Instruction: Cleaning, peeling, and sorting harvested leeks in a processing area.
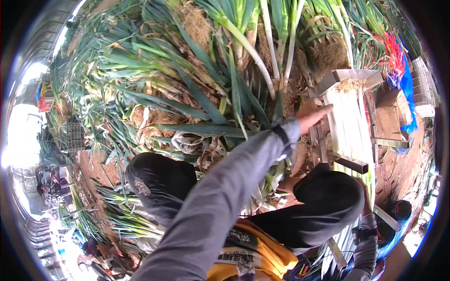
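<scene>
A bundle of long white leeks or large green onions lies in a metal rack, roots against the plate at its far end. My left hand is at the left side of the bundle near the roots, fingers apart and nothing seen in them; whether a fingertip touches the stalks is unclear. My right hand is lower down, beside the greener part of the stalks, partly hidden by my right knee; its grip is not visible. The leaf ends run on past the knee towards the bottom.
A large heap of untrimmed leeks with roots fills the ground ahead and left. Right of the rack are a cardboard box, red strings, a blue sheet and a white crate. More leeks lie at lower left.
</scene>
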`<state>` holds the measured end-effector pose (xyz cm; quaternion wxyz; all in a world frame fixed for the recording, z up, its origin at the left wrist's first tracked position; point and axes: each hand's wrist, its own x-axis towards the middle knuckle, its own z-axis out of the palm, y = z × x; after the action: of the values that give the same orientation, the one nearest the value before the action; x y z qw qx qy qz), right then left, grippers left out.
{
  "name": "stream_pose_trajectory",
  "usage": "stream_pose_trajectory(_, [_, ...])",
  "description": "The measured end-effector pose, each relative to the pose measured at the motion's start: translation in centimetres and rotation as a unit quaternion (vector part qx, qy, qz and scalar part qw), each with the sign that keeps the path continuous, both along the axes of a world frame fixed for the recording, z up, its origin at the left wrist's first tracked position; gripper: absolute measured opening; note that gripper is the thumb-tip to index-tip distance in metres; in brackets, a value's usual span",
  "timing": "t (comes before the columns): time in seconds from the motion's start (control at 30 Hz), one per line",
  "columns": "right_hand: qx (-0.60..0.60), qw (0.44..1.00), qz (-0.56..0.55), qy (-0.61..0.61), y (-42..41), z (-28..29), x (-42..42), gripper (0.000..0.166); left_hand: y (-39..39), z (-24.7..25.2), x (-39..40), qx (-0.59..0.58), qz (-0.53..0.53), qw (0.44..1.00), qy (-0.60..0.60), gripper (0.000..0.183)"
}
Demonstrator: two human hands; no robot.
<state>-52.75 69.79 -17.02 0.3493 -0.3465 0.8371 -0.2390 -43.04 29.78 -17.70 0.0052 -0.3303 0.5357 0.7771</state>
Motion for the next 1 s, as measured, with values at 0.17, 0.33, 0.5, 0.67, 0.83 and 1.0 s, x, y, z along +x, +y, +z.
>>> stream_pose_trajectory(0.17, [-0.176, 0.962, -0.207, 0.039, -0.9, 12.1, -5.9, 0.026, -5.7, 8.3, 12.6, 0.027, 0.019, 0.999, 0.027, 0.030])
stream_pose_trajectory(0.33, [-0.181, 0.964, -0.124, 0.149, -13.4, 29.5, 1.3, 0.033, -9.3, 16.2, 24.4, 0.006, 0.115, 0.992, 0.056, 0.026])
stream_pose_trajectory(0.5, [-0.357, 0.914, 0.123, 0.150, -28.4, 29.9, 11.2, 0.039, -14.9, 14.1, 31.5, 0.024, 0.331, 0.932, 0.149, 0.024])
stream_pose_trajectory(0.67, [-0.197, 0.953, 0.220, -0.064, -45.6, 23.9, 19.1, 0.043, -16.4, 16.0, 35.1, 0.033, 0.346, 0.909, 0.231, 0.019])
stream_pose_trajectory(0.83, [-0.160, 0.965, 0.145, -0.146, -56.2, 2.8, 19.1, 0.037, -16.2, 17.5, 37.7, 0.023, 0.385, 0.896, 0.220, 0.023])
stream_pose_trajectory(1.0, [-0.025, 0.972, 0.164, 0.167, -58.3, -8.8, 21.3, 0.037, -16.1, 17.1, 40.2, 0.029, 0.399, 0.891, 0.217, 0.023])
